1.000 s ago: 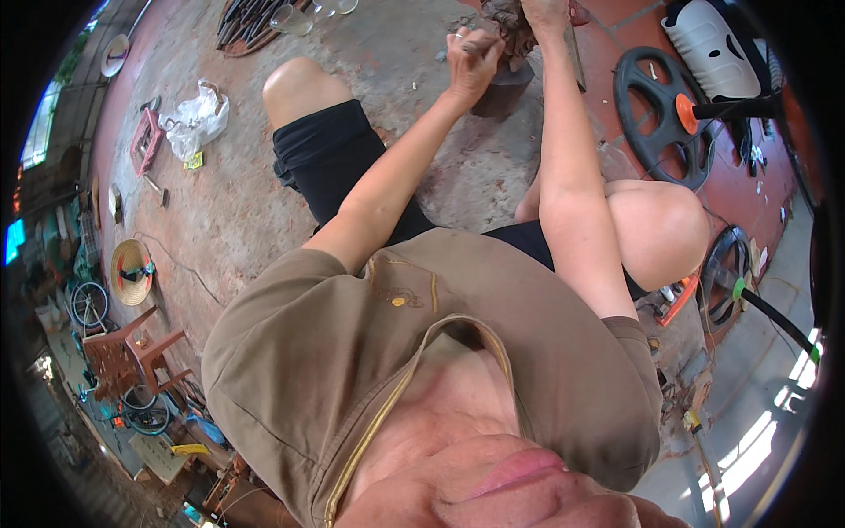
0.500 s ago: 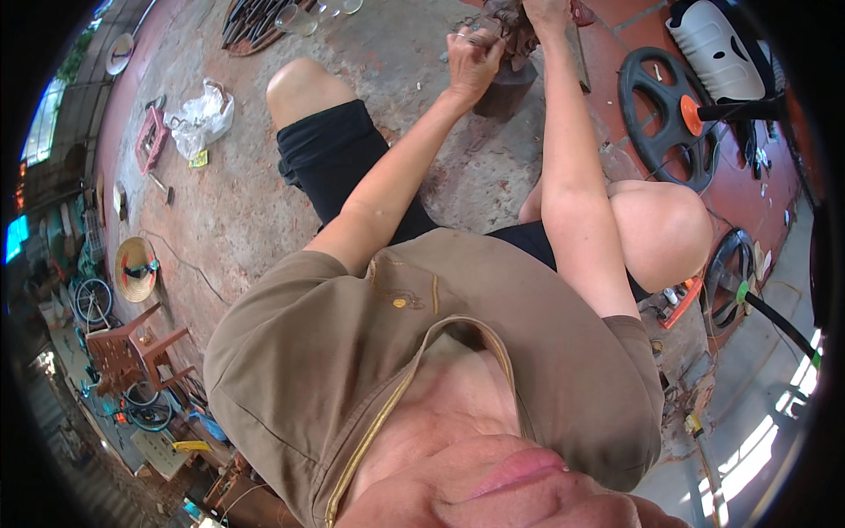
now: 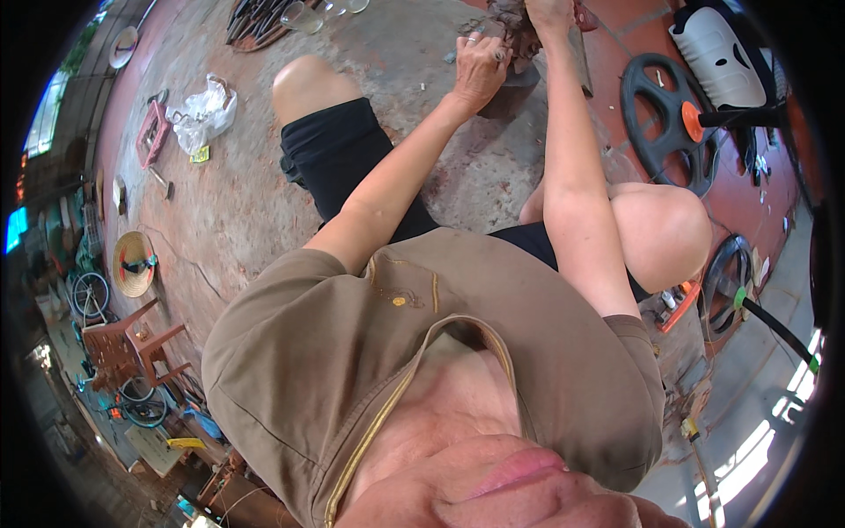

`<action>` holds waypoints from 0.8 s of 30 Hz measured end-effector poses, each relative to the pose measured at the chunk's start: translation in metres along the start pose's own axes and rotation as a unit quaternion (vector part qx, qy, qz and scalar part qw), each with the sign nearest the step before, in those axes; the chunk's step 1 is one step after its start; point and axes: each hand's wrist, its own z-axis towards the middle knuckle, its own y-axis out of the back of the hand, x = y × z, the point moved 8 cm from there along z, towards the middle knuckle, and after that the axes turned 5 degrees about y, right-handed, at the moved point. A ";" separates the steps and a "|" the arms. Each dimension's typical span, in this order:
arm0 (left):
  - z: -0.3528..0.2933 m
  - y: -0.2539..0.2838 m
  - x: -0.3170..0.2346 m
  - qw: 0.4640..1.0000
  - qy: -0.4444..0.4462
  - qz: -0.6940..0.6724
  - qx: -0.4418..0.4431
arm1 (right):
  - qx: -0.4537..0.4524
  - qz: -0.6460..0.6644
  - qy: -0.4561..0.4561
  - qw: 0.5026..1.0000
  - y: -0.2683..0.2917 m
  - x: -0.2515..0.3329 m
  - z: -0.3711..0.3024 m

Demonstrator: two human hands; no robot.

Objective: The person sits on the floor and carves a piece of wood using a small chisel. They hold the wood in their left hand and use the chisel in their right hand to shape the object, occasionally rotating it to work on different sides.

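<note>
A dark brown, knobbly piece that looks carved (image 3: 518,33) stands at the top edge of the head view. Its smoother block-like base (image 3: 513,97) rests on the concrete floor between my legs. My left hand (image 3: 481,72), a ring on one finger, is at the piece's left side with its fingers curled in. Whatever it pinches is too small to make out. My right hand (image 3: 549,18) is at the piece's right side, cut by the top edge, so its fingertips are hidden. Just right of it shows a small dark red thing (image 3: 584,16) of unclear kind.
A tray of dark sticks or tools (image 3: 257,25) and clear glasses (image 3: 302,18) lie at the far left. Further left are a plastic bag (image 3: 207,114), a pink basket (image 3: 153,134) and a straw hat (image 3: 134,264). At right stand a black wheel-shaped base (image 3: 647,132) and a white slotted shell (image 3: 720,57).
My left hand has shifted slightly down and turned, its fingers curling more against the piece. The right hand has barely moved. The whole view has shifted slightly.
</note>
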 end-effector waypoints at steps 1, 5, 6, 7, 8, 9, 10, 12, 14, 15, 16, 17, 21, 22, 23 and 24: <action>0.001 0.000 0.000 1.000 0.011 -0.003 0.016 | -0.006 0.003 0.011 1.000 0.001 0.000 0.001; -0.007 -0.010 0.045 0.958 0.241 -0.136 0.069 | -0.016 0.031 0.043 0.998 0.001 0.001 -0.003; -0.006 -0.010 0.049 0.946 0.254 -0.199 0.035 | -0.017 0.031 0.041 0.999 0.000 0.000 -0.002; -0.002 -0.004 0.047 0.927 0.269 -0.260 0.005 | -0.016 0.031 0.034 0.999 0.000 0.000 -0.005; 0.002 0.001 0.045 0.904 0.281 -0.321 -0.027 | -0.016 0.030 0.029 0.999 0.002 0.001 -0.006; 0.006 0.004 0.037 0.913 0.262 -0.310 -0.037 | -0.012 0.032 0.025 0.999 0.002 0.000 -0.007; 0.006 0.005 0.033 0.934 0.232 -0.268 -0.036 | -0.009 0.035 0.024 0.999 0.002 0.002 -0.006; 0.003 0.007 0.024 0.968 0.169 -0.181 -0.034 | -0.002 0.026 0.014 1.000 0.003 0.006 -0.005; 0.002 0.005 0.017 0.980 0.133 -0.149 -0.003 | 0.003 -0.001 -0.007 1.000 0.005 0.009 -0.008; 0.000 0.003 0.013 0.984 0.116 -0.133 0.012 | 0.001 0.009 -0.005 1.000 0.005 0.004 -0.007; 0.001 0.002 0.011 0.988 0.095 -0.116 0.024 | -0.004 0.021 -0.001 1.000 0.007 0.001 -0.002; 0.000 -0.006 0.022 0.980 0.160 -0.098 0.062 | -0.008 0.033 0.003 0.999 0.007 -0.001 0.001; -0.009 -0.003 0.042 0.876 0.342 -0.332 0.069 | -0.039 0.020 0.035 0.998 0.007 -0.006 -0.005; -0.006 0.000 0.041 0.868 0.335 -0.365 0.035 | -0.034 0.055 0.033 0.997 0.006 -0.009 -0.003; -0.001 0.001 0.037 0.858 0.327 -0.396 0.002 | -0.030 0.089 0.031 0.995 0.004 -0.013 0.002; 0.002 0.002 0.034 0.846 0.318 -0.427 -0.031 | -0.026 0.123 0.029 0.992 0.002 -0.015 0.004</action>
